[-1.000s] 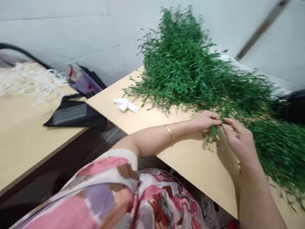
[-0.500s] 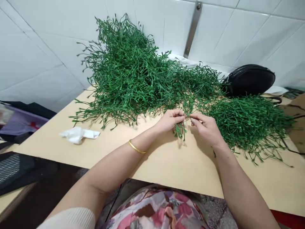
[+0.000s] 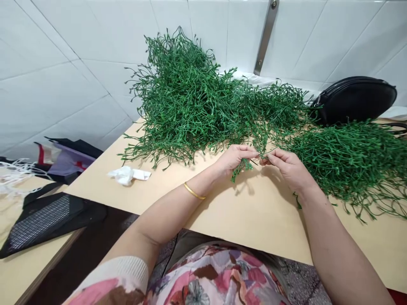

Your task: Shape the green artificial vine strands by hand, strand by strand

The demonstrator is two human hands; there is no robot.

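Note:
My left hand (image 3: 238, 158) is closed on a small green artificial plant sprig (image 3: 241, 167), whose tips hang below the fingers. Close by on the right, my right hand (image 3: 282, 165) pinches with thumb and forefinger at a thin green stem; how much it holds is partly hidden by the fingers. Behind both hands rises a large heap of green artificial sprigs (image 3: 193, 101). A second pile of sprigs (image 3: 346, 159) lies to the right of my right hand, beside the wrist.
A crumpled white tissue (image 3: 124, 174) lies on the light wooden table (image 3: 241, 216), left of my arm. At the back right stands a black bag (image 3: 359, 99) near the tiled wall. Further left are a black mesh item (image 3: 44, 216) and purple fabric (image 3: 71, 159).
My view has shifted left, so everything sits further right in the picture. My hands have drawn slightly apart, and the sprig at my left hand has tilted.

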